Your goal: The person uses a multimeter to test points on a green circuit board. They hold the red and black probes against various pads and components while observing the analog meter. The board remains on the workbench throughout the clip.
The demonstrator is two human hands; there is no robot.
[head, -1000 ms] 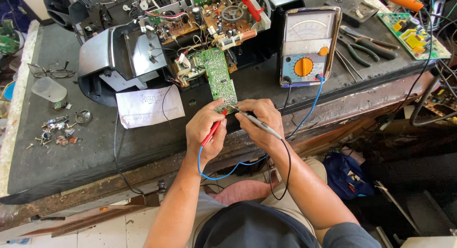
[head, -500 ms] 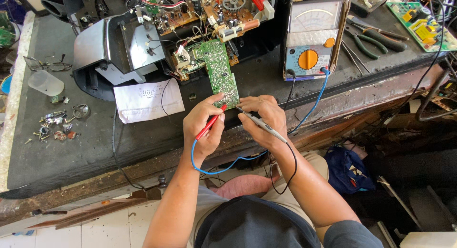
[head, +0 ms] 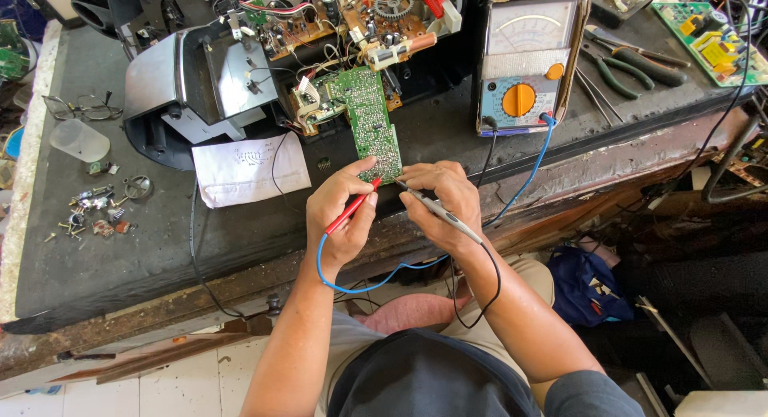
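Both hands unmoved, left hand [head: 342, 217] gripping one red probe [head: 352, 207], right hand [head: 440, 201] one grey probe [head: 436, 211] (one green board [head: 370, 123])

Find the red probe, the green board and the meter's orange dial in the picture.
red probe [head: 350, 211]: head view, on the middle of its red shaft in the left hand.
green board [head: 370, 121]: head view, on its bare green middle.
orange dial [head: 519, 100]: head view, on the dial's centre.

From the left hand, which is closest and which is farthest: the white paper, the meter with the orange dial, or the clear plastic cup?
From the left hand:
1. White paper, just up-left of it on the bench.
2. Meter with the orange dial, up and to the right.
3. Clear plastic cup, far off at the left edge.
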